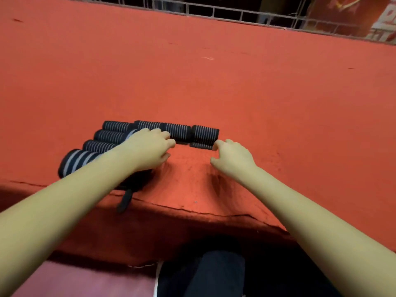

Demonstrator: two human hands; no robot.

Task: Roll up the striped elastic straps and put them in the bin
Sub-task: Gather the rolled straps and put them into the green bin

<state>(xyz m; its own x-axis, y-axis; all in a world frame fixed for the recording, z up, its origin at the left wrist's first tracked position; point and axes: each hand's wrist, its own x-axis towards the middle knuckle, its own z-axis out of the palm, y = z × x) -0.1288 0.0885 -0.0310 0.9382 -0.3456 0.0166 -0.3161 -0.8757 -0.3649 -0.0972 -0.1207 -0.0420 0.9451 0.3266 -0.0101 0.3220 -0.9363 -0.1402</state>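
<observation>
Dark trousers [214, 273] are closest to me, below the red table [214, 82]. Rolled striped straps [110, 136] lie in a bunch on the table, near its front edge. Left hand [150, 148] has bent fingers against the middle roll [179, 132]; I cannot tell if it grips. Right hand [233, 156] has loose fingers, thumb apart, tips touching the end roll [205, 133].

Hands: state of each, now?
Left hand: curled against the middle roll; grip cannot be told.
Right hand: open, fingertips touching the end roll.
</observation>
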